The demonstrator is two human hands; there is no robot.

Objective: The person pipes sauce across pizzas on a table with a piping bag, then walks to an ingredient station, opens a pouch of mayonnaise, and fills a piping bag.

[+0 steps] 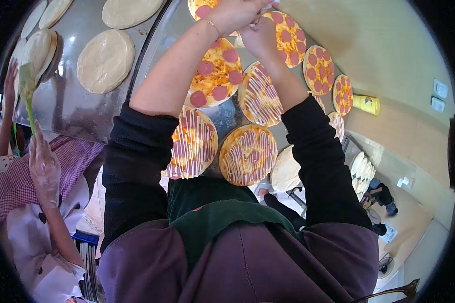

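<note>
Clamped, seemingly, with left hand (232, 15) and right hand (259, 38) close together on a white item (274, 4), mostly hidden, over the tabletop (228, 118) near a sausage-topped pizza (286, 36). Cannot tell its shape. Best to steady both wrists, keep pressure even, and hold the black sleeves (316, 151) clear of the white-striped pizzas (247, 154).

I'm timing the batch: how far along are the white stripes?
Done: at least three striped pizzas lie near the body. In hand: the left hand and right hand meet, holding a white item, mostly hidden. Remaining: several unstriped pizzas show meat slices, and one pale base looks untopped.
</note>
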